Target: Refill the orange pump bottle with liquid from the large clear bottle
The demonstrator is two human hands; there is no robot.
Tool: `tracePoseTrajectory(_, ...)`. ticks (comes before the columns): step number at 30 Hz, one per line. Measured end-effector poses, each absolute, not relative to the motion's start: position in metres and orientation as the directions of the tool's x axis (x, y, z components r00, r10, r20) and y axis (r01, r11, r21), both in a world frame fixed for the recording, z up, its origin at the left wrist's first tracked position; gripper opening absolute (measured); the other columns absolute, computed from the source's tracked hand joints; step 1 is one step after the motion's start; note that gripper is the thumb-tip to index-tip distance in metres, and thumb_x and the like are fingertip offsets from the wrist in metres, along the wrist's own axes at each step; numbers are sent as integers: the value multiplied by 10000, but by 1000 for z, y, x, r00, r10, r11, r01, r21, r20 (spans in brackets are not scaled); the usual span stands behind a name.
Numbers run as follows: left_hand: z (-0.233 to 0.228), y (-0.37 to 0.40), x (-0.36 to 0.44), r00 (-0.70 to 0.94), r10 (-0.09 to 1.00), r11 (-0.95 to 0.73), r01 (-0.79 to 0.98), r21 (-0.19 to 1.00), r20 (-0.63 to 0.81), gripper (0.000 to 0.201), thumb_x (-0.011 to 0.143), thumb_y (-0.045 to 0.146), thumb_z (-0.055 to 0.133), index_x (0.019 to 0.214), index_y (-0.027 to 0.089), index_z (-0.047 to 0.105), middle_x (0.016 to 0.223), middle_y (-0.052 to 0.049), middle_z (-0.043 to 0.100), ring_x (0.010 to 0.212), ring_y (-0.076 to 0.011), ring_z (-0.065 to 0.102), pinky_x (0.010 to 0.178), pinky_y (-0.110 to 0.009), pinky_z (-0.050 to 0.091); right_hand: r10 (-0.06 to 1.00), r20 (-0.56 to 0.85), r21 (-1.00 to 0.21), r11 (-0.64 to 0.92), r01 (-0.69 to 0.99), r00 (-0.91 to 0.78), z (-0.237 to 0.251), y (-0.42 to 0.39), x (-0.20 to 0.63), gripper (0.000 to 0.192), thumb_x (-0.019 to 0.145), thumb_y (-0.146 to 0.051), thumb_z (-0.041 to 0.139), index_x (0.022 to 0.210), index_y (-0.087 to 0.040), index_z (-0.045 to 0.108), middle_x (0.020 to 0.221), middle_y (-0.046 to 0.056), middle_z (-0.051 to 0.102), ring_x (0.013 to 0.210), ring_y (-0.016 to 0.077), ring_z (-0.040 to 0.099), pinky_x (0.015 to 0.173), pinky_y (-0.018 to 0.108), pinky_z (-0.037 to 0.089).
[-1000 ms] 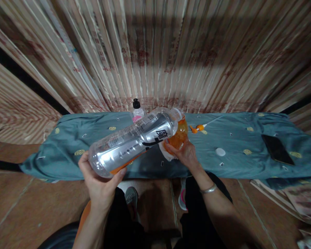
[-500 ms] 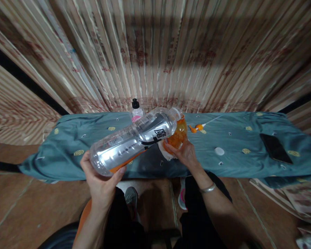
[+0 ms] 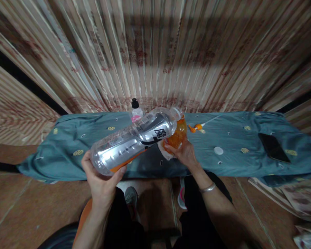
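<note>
Over the cloth-covered worktop (image 3: 93,138), your left hand (image 3: 101,180) grips the base of the big clear bottle (image 3: 134,138), tipped neck-down into the orange container (image 3: 176,136) that your right hand's (image 3: 185,154) fingers clasp. You appear mid-pour; next, keep both mouths aligned.

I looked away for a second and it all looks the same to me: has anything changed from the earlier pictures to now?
Almost nothing. The left hand keeps the large clear bottle tipped, its mouth at the orange container that the right hand steadies. Only the view drifted slightly. The white cap, phone and small bottle lie where they were on the blue cloth.
</note>
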State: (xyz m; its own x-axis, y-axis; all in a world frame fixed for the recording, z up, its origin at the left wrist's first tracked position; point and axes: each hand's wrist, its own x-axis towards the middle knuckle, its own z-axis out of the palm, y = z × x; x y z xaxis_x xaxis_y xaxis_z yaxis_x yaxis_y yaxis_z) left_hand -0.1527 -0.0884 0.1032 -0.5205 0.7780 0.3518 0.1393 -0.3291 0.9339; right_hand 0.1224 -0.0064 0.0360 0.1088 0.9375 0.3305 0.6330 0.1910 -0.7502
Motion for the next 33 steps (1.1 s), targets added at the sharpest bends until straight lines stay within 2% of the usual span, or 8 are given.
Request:
tracePoseTrajectory(6,104,-88,-152,-509,779,-343,141,929,365,844,508,284,939,1222,252,491,1269,-100,554,1184,-297,561,1119,-480,410,934,332,-763,185,619,130,36,-7,120,806,777,-623,797,1389,-139,593,1271,207,767,1160,403,752,973,577,617)
tracePoseTrajectory(11,102,-89,-152,-509,778,-347,141,927,368,833,513,280,944,1214,253,494,1249,-91,550,1178,-294,558,1127,-475,397,940,314,-777,175,604,131,37,-7,120,641,798,-540,807,1325,-218,633,1242,168,783,1140,398,762,976,580,620)
tracePoseTrajectory(20,103,-89,-151,-526,789,-334,65,940,316,898,433,231,968,1193,257,490,1233,-72,533,1221,-308,542,1159,-478,360,941,309,-774,163,612,140,36,-6,120,671,785,-483,834,1347,-192,611,1235,189,781,1164,407,754,999,577,615)
tracePoseTrajectory(25,102,-90,-151,-523,795,-329,52,943,307,914,424,227,972,1205,253,496,1263,-90,532,1232,-319,534,1165,-505,356,936,323,-777,179,604,138,37,-7,120,675,785,-459,841,1365,-216,597,1247,162,781,1170,397,753,1008,590,612)
tracePoseTrajectory(33,102,-90,-150,-514,793,-316,110,942,326,909,435,229,966,1205,247,482,1278,-102,520,1241,-306,534,1148,-483,381,945,298,-778,159,608,135,40,-8,118,645,796,-428,842,1347,-186,610,1208,177,789,1138,396,766,997,560,622)
